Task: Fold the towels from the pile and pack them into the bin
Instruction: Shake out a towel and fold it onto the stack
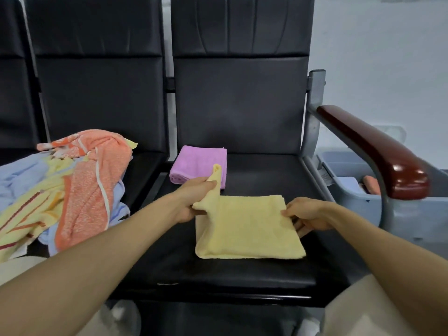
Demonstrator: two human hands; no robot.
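Note:
A pale yellow towel (249, 229) lies folded into a rough square on the black seat (242, 272) in front of me. My left hand (194, 200) grips its far left corner and lifts that corner up off the seat. My right hand (306, 214) pinches the towel's right edge, fingers tucked under it. A folded purple towel (194, 163) lies behind, near the seat's back. The pile (68, 187) of orange, blue and striped yellow towels sits on the seat to the left. The grey bin (358, 187) stands to the right, beyond the armrest, holding folded blue and orange towels.
A dark red armrest (378, 154) on a grey metal frame stands between the seat and the bin. Black backrests rise behind both seats. My knees show at the bottom corners.

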